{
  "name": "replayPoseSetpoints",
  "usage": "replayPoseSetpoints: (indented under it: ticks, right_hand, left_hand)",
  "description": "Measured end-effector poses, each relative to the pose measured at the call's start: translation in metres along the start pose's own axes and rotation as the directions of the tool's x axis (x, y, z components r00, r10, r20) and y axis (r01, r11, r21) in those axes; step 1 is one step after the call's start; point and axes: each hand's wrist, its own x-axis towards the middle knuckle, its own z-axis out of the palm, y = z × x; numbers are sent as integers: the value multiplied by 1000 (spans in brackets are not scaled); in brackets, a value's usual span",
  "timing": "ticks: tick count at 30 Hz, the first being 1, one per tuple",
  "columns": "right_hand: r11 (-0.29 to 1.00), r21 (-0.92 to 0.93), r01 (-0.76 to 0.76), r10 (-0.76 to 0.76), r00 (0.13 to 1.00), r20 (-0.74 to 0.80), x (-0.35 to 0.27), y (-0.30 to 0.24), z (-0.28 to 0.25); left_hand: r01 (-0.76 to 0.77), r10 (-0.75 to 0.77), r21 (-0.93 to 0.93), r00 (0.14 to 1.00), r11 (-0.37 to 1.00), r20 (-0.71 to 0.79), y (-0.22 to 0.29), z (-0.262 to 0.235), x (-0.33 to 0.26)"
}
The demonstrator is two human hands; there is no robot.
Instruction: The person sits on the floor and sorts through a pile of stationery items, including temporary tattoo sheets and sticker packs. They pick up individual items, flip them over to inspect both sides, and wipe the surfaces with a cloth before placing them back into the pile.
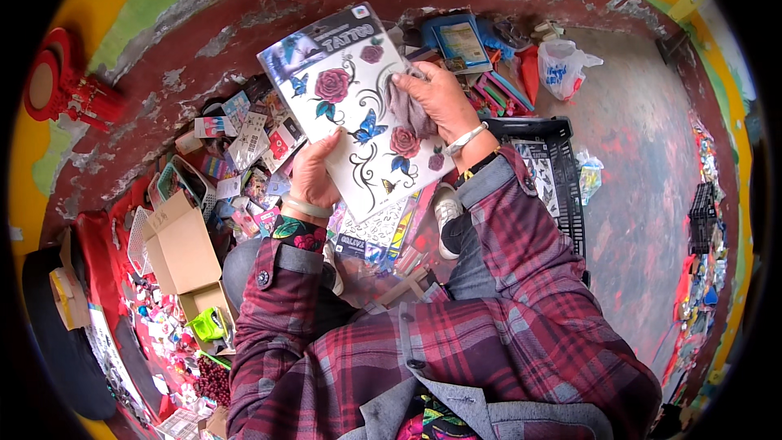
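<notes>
My left hand (314, 173) grips the lower left edge of a white temporary tattoo sheet (349, 110), thumb on its front. The sheet has a dark header and is printed with red roses, blue butterflies and black swirls. It is held tilted above my knees. A crumpled grey-brown cloth (402, 109) is bunched in my right hand (444, 102) and pressed against the sheet's right side. That hand's fingers are closed round the cloth. Below the held sheet, more printed sheets (376, 232) lie between my feet, partly covered by it.
A black plastic crate (568, 165) with tattoo sheets stands at the right. To the left are an opened cardboard box (181, 248), a pale basket (204, 189) and heaped small packets. Beyond lie a white plastic bag (562, 65) and a blue package (461, 42). A red stool (69, 81) is at far left.
</notes>
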Motion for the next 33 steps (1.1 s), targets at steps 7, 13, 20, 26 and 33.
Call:
replayPoseSetpoints:
  ticks: [7, 13, 20, 26, 33]
  right_hand:
    - [983, -129, -133, 154, 973, 171, -9, -13, 2]
    - [978, -80, -193, 206, 956, 209, -14, -27, -1]
    - [841, -536, 70, -97, 995, -23, -8, -31, -31]
    - [676, -641, 365, -559, 820, -124, -17, -42, 17]
    - [320, -840, 437, -535, 816, 221, -27, 5, 48]
  left_hand:
    - [-134, 135, -150, 991, 980, -3, 20, -9, 7]
    - [-193, 197, -163, 980, 968, 12, 31, -11, 7]
    - [-246, 255, -239, 967, 940, 8, 39, -26, 13]
    - [-205, 201, -282, 979, 937, -42, 30, -25, 16]
    - [-113, 158, -325, 981, 939, 115, 15, 3, 7]
